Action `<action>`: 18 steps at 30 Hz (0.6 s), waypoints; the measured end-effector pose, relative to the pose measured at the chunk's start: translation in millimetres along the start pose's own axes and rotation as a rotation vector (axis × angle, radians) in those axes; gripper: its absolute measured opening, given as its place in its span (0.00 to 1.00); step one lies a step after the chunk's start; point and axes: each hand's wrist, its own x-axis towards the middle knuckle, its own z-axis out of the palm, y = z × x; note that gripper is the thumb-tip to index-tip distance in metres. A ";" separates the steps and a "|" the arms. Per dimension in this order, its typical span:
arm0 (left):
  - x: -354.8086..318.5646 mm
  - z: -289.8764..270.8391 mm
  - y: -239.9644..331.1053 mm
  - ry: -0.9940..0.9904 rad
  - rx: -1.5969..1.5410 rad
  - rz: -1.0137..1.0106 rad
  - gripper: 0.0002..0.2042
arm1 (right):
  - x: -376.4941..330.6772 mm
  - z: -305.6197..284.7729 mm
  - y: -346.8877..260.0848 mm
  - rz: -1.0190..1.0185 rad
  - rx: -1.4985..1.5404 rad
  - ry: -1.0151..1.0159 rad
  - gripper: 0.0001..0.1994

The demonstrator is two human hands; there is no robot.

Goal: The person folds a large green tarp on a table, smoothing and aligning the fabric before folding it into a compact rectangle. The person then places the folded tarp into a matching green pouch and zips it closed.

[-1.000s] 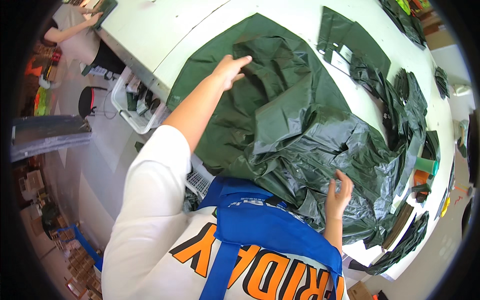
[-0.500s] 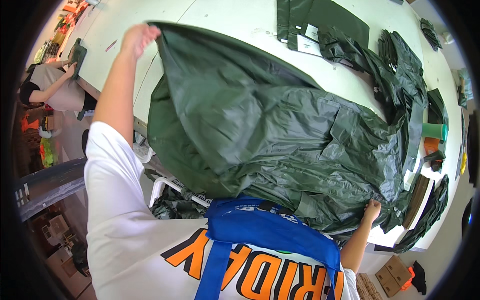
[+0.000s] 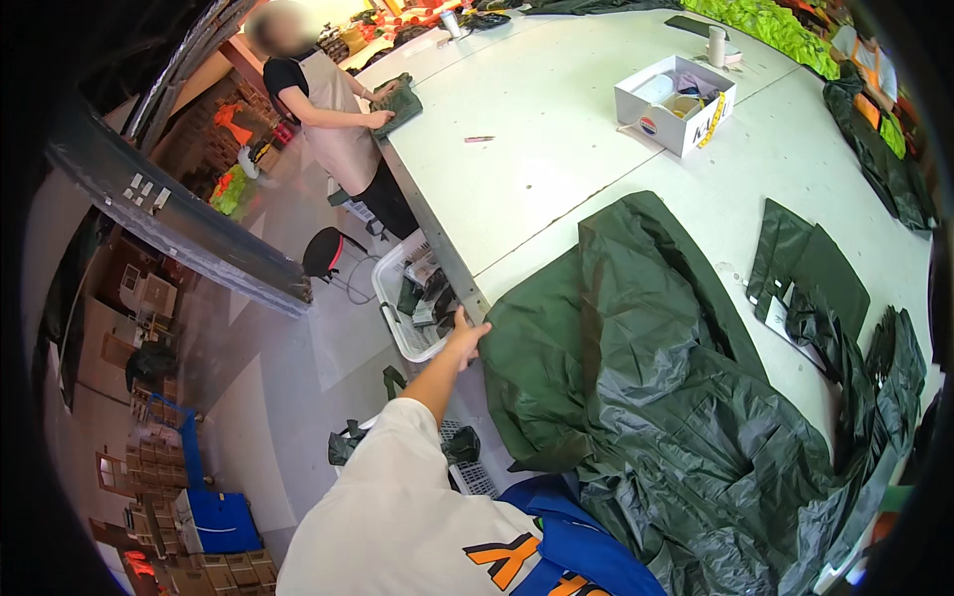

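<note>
A large piece of dark green, shiny fabric [image 3: 676,328], wrinkled and partly folded over itself, lies across the near corner of the white table [image 3: 556,169]. At its left edge, beside the table corner, is my left hand [image 3: 463,342]. The thumb points up, apart from the forefinger, whose tip touches the fabric's edge; the lower fingers are partly hidden. My right hand is outside the picture. The lower right of the fabric runs in loose creases beside my blue apron [image 3: 586,556].
Flat dark green pieces [image 3: 810,253] with white papers lie to the right. Farther off stands a white box [image 3: 651,124] of small items. Below the table's left edge is a white basket [image 3: 402,333]. Another person [image 3: 323,109] handles green fabric at the far left corner.
My left hand has come down from holding a raised fabric corner to the fabric's left edge, and the fabric has settled on the table. The view has swung left; my right hand has left it.
</note>
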 end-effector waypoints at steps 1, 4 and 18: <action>-1.5 28.5 12.8 -0.090 -0.076 -0.083 0.40 | 6.9 -10.2 0.1 0.039 -0.018 -0.031 0.19; -12.6 8.4 -1.6 -0.135 0.090 -0.215 0.24 | 17.3 -10.4 -0.8 0.043 -0.058 -0.217 0.19; 75.1 46.1 294.9 -0.737 -0.276 0.165 0.12 | -57.9 -287.5 217.5 0.307 -0.658 0.362 0.21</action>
